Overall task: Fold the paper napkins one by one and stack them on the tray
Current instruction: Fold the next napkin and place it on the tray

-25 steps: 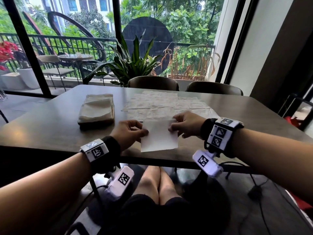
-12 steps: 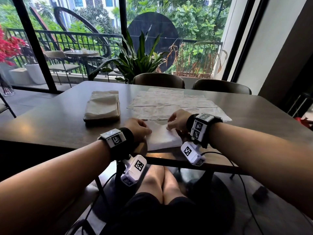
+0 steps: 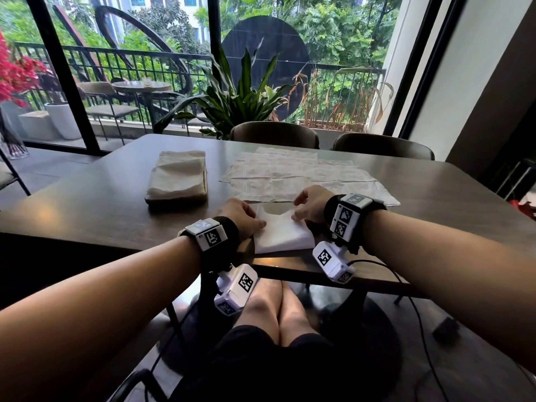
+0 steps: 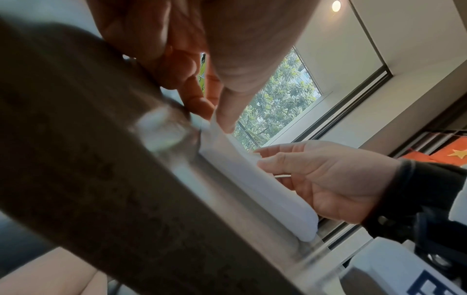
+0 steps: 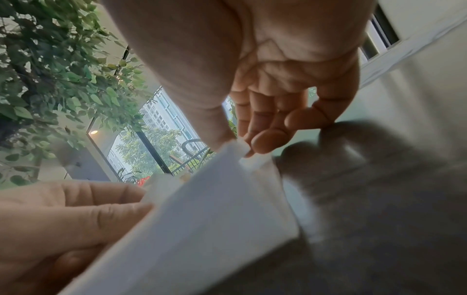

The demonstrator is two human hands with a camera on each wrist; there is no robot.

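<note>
A white paper napkin (image 3: 282,234) lies folded over on the dark table (image 3: 435,198), close to its front edge. My left hand (image 3: 259,222) pinches its far left corner, with thumb and fingers closed on the paper (image 4: 215,121). At the far right corner my right hand (image 3: 296,212) pinches between thumb and forefinger (image 5: 240,148). The doubled sheet (image 5: 202,219) bulges between the two hands. At the left of the table a tray (image 3: 174,201) carries a stack of folded beige napkins (image 3: 178,177).
Several unfolded napkins (image 3: 290,174) lie spread flat in the middle of the table, just beyond my hands. Two chairs (image 3: 274,134) stand at the far side in front of glass doors. My knees show under the table edge.
A second ago the napkin hung flat over the table's front edge. Both hands have since carried its corners forward, and it now lies doubled over on the tabletop.
</note>
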